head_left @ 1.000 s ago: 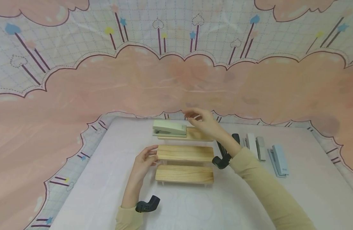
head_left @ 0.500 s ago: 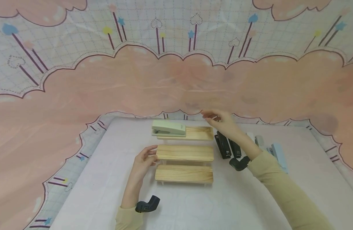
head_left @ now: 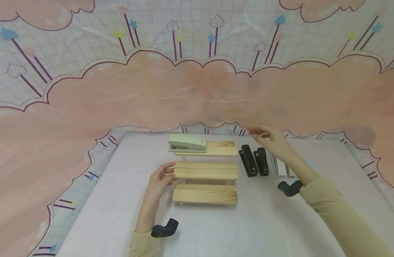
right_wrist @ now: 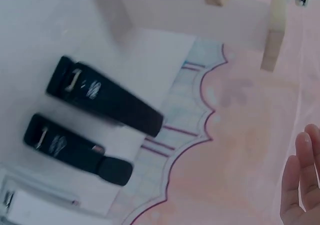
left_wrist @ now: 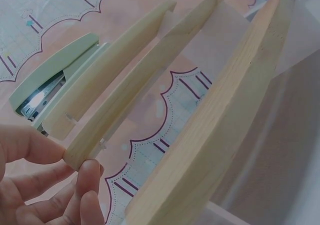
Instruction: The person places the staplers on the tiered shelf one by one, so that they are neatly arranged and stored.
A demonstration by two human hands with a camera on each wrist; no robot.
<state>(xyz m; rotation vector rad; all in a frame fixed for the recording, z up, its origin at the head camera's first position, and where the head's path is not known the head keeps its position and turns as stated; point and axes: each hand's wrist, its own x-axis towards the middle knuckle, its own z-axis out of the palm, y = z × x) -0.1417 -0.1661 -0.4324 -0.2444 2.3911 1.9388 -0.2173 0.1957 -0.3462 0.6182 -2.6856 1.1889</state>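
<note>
Thumb and fingers of my left hand (head_left: 159, 177) pinch the left end of the middle wooden tier (head_left: 206, 170); the left wrist view shows this grip on the board (left_wrist: 145, 80) closely. On the back wooden tier (head_left: 224, 148) a light green stapler (head_left: 187, 143) lies at the left end. The front wooden tier (head_left: 205, 194) has nothing on it. My right hand (head_left: 272, 142) hovers with loosely bent fingers, holding nothing, beyond a larger black stapler (head_left: 248, 160) and a smaller black stapler (head_left: 262, 162). In the right wrist view, only the right fingers (right_wrist: 302, 180) show at the edge.
Right of the black staplers, a white stapler (head_left: 281, 169) and a grey one (head_left: 291, 174) are partly covered by my right forearm. A sliver of light blue (head_left: 309, 163) peeks out behind it. A patterned cloth backdrop (head_left: 197, 92) rises behind the white table (head_left: 126, 160).
My right hand has moved right, away from the back tier and over toward the staplers on the right, uncovering both black ones. My left hand stays on the middle tier.
</note>
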